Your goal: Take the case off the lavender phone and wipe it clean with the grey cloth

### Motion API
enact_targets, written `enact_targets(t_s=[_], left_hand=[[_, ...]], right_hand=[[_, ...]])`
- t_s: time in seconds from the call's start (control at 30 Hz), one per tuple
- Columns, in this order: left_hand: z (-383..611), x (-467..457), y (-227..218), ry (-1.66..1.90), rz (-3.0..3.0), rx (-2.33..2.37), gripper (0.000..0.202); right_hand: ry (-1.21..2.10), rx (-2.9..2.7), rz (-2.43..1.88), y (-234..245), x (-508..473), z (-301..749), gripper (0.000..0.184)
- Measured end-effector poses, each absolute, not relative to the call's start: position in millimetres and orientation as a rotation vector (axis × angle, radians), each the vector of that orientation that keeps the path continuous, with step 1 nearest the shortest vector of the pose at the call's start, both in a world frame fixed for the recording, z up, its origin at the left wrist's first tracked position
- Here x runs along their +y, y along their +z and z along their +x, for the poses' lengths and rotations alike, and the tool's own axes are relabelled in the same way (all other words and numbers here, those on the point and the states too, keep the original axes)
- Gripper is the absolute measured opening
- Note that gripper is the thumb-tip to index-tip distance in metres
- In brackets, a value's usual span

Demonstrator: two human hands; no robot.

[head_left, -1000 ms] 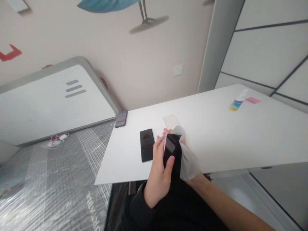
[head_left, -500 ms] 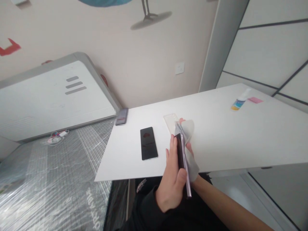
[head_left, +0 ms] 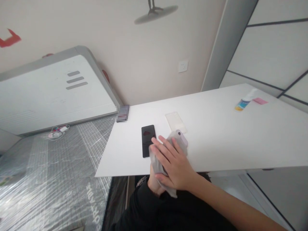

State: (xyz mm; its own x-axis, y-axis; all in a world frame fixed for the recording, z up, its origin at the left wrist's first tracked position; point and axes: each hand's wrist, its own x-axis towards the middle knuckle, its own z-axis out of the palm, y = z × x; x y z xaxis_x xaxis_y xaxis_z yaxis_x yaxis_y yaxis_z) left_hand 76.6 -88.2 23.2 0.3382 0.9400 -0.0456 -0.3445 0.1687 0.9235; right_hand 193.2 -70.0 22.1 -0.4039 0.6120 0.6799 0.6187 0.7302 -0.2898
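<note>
Right hand [head_left: 174,163] and left hand [head_left: 154,183] hold a phone [head_left: 181,138] in cloth [head_left: 156,163].

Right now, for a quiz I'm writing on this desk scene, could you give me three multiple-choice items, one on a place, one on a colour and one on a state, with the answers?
1. Where does the black phone lie?
A. In the left hand
B. On the white table, left of the clear phone case
C. On the floor

2. What colour is the phone in the hands?
A. Lilac
B. Red
C. Green

3. What is the right hand doing?
A. Gripping a spray bottle
B. Lying flat on the table
C. Pressing a grey cloth over the phone

Answers:
1. B: it lies flat on the tabletop.
2. A: lilac shows above the cloth.
3. C: its spread fingers lie on the cloth.
</note>
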Motion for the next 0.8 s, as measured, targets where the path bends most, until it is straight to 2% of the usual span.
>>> enact_targets(t_s=[0.07, 0.17, 0.3, 0.43, 0.47, 0.53, 0.6, 0.7, 0.8], left_hand=[[79, -88, 23, 1.036, 1.005, 0.733, 0.071], [83, -90, 25, 1.082, 1.076, 0.714, 0.077], [85, -93, 32, 1.288, 1.313, 0.833, 0.065], [83, -89, 34, 1.131, 1.392, 0.906, 0.081], [82, -88, 34, 1.137, 1.383, 0.881, 0.080], [79, -87, 32, 1.188, 1.382, 0.846, 0.071], [77, -86, 29, 1.152, 1.373, 0.851, 0.074], [76, -85, 23, 1.027, 1.302, 0.853, 0.076], [82, -83, 16, 1.231, 1.283, 0.879, 0.085]], right_hand=[[0.020, -2.195, -0.941, 23, -73, 192, 0.072], [0.046, -2.004, -1.192, 26, -79, 188, 0.068], [0.078, -2.188, -0.974, 29, -81, 178, 0.077], [0.097, -1.823, -1.216, 29, -74, 175, 0.078], [0.078, -1.795, -1.229, 29, -73, 174, 0.081], [0.081, -2.003, -1.114, 30, -73, 176, 0.083], [0.083, -2.205, -0.965, 33, -72, 179, 0.081], [0.078, -2.020, -1.158, 38, -69, 183, 0.071], [0.064, -2.028, -1.175, 38, -69, 178, 0.070]])
